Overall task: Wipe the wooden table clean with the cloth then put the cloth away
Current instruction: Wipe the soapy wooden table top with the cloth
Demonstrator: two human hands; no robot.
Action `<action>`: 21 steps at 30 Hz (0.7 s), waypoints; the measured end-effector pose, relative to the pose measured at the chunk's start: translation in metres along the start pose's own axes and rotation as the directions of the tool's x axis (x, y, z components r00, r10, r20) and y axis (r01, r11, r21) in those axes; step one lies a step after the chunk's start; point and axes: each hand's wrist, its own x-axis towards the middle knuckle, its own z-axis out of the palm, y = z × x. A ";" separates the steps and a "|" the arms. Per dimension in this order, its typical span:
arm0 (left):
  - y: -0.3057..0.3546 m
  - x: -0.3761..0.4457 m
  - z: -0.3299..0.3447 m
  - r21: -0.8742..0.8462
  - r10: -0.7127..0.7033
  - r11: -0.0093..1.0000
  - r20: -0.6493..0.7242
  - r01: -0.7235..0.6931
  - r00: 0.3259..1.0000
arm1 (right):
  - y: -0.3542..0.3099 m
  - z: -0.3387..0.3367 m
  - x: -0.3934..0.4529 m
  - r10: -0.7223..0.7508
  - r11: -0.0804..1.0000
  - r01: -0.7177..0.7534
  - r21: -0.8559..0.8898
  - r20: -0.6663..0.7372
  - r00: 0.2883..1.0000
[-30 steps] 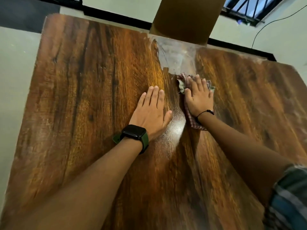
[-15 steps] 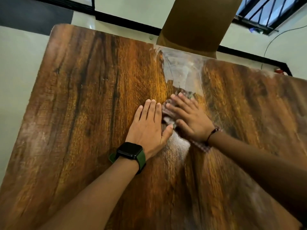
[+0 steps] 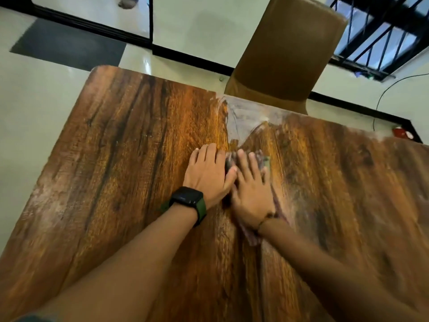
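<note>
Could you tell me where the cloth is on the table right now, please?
In the head view, the cloth lies flat under the right hand near the middle of the wooden table, beside the left hand.

One wooden table (image 3: 120,173), one cloth (image 3: 277,205), two hands, one watch (image 3: 188,199), one chair (image 3: 285,52) at twelve o'clock.

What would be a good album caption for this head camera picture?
Right hand presses a cloth flat on the wooden table, left hand flat beside it.
</note>
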 end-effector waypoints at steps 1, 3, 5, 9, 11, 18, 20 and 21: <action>0.001 0.007 0.004 -0.001 -0.019 1.000 0.004 0.019 1.000 | -0.003 0.002 -0.013 -0.070 0.998 0.070 -0.001 0.026 0.997; 0.003 0.017 0.012 0.000 -0.057 0.998 -0.002 0.057 0.998 | 0.007 0.002 -0.013 -0.162 0.987 0.162 -0.003 0.048 0.986; 0.000 0.021 0.017 -0.013 -0.078 0.997 -0.015 0.077 0.997 | 0.024 -0.003 0.009 -0.204 0.979 0.205 -0.013 0.041 0.978; -0.001 0.020 0.022 0.062 -0.065 0.996 -0.014 0.065 0.998 | 0.056 -0.008 0.066 -0.096 0.995 0.096 -0.012 0.006 0.995; -0.001 0.021 0.023 0.127 -0.056 0.990 0.005 0.055 0.998 | 0.075 -0.012 0.096 0.020 0.999 -0.020 0.025 -0.017 1.000; 0.001 0.028 0.018 0.152 -0.057 0.987 -0.007 0.058 0.998 | 0.106 -0.026 0.151 0.374 0.924 -0.368 0.101 -0.046 0.926; 0.000 0.039 0.017 0.084 -0.073 0.993 -0.118 0.084 0.990 | 0.082 -0.024 0.130 0.342 0.938 -0.338 0.082 -0.044 0.939; 0.001 0.045 0.016 0.045 -0.096 0.993 -0.172 0.105 0.980 | 0.066 -0.019 0.112 0.280 0.959 -0.277 0.063 -0.035 0.959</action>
